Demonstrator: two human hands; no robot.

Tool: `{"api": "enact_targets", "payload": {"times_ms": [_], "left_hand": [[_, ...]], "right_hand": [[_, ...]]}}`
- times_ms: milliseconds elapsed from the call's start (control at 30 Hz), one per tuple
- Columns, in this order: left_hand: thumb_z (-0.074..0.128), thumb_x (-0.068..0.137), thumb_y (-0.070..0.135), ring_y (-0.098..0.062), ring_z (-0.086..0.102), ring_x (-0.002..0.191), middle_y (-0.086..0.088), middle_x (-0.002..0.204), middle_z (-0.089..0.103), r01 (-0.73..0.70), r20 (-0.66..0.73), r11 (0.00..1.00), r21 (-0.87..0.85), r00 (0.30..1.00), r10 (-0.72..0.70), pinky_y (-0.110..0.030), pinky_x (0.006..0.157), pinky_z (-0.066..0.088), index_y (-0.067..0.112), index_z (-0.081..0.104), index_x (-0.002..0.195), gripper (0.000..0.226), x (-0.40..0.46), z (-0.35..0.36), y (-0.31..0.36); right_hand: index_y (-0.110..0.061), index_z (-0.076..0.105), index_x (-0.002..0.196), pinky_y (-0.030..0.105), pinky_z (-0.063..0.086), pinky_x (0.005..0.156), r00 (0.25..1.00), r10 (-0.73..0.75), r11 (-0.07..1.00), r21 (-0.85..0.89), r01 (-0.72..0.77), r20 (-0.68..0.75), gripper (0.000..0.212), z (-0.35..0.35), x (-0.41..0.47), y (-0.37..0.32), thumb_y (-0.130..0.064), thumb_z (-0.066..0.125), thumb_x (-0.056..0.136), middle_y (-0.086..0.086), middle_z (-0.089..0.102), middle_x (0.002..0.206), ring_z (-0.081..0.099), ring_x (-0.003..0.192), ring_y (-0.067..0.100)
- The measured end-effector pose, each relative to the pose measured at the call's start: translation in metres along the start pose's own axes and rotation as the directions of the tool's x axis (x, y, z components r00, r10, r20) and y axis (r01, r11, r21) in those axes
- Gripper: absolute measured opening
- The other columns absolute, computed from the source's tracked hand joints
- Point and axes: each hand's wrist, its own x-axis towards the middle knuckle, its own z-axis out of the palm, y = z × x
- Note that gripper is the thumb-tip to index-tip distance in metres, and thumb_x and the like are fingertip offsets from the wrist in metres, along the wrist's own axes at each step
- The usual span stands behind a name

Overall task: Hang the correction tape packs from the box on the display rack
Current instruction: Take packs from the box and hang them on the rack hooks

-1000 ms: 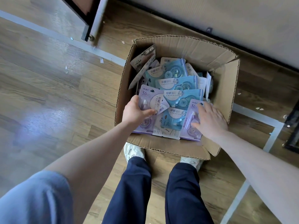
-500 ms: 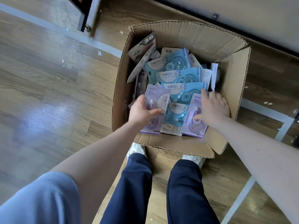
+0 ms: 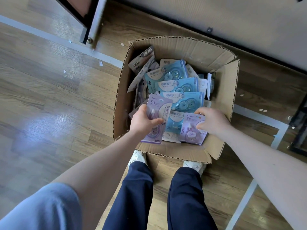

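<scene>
We are pinching one purple pack (image 3: 157, 117) in our left grip (image 3: 142, 122), lifted over the cardboard box (image 3: 181, 52). Our right grip (image 3: 212, 121) is curling its fingers round a second purple pack (image 3: 191, 131) lying in the box. Four blue packs (image 3: 181, 85) and grey ones (image 3: 142, 58) are filling the box, which is sitting on the wooden floor (image 3: 49, 100) just ahead of our shoes (image 3: 138, 156).

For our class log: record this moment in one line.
left hand grips purple pack | right hand grips second purple pack | both in cardboard box
</scene>
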Motion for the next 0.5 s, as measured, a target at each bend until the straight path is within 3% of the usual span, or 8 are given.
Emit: {"api": "enact_targets", "payload": {"times_ms": [133,233,400,500], "left_hand": [[0.085,0.069,0.022,-0.014,0.064,0.088,0.009,0.088,0.063,-0.007,0.004,1.000,-0.021,1.000,0.007,-0.043,0.084,0.056,0.022,0.049,0.094,0.044,-0.001,0.000,0.003],[0.085,0.069,0.022,-0.014,0.064,0.088,0.009,0.089,0.062,-0.015,-0.001,1.000,-0.027,1.000,0.015,-0.043,0.083,0.056,0.020,0.049,0.096,0.044,-0.001,-0.001,0.001],[0.085,0.069,0.022,-0.014,0.062,0.084,0.009,0.085,0.061,-0.021,-0.011,1.000,-0.018,1.000,0.021,-0.042,0.082,0.055,0.020,0.048,0.090,0.043,-0.002,0.000,-0.009],[0.084,0.071,0.022,-0.011,0.062,0.082,0.009,0.085,0.061,-0.016,-0.016,0.999,-0.040,1.000,0.016,-0.035,0.074,0.055,0.023,0.045,0.084,0.041,-0.005,-0.002,-0.014]], "right_hand": [[-0.016,0.065,0.078,0.026,0.035,0.060,0.998,0.053,0.985,0.167,-0.046,-0.037,0.016,0.002,-0.003,-0.002,-0.007,0.071,0.066,0.000,0.063,0.077,0.054,0.075,0.020],[-0.015,0.062,0.066,0.026,0.033,0.055,0.982,0.165,0.920,0.373,-0.122,-0.087,0.013,0.011,-0.007,-0.003,-0.009,0.074,0.063,-0.003,0.054,0.060,0.045,0.061,0.015],[-0.021,0.063,0.072,0.022,0.038,0.055,0.954,0.294,0.725,0.664,-0.181,-0.062,0.022,0.023,-0.017,-0.006,-0.001,0.073,0.069,0.003,0.061,0.074,0.050,0.070,0.015],[-0.027,0.060,0.072,0.025,0.047,0.070,0.918,0.394,0.593,0.775,-0.221,-0.040,0.030,0.031,-0.021,-0.006,-0.001,0.076,0.067,-0.003,0.063,0.077,0.058,0.078,0.017]]}}
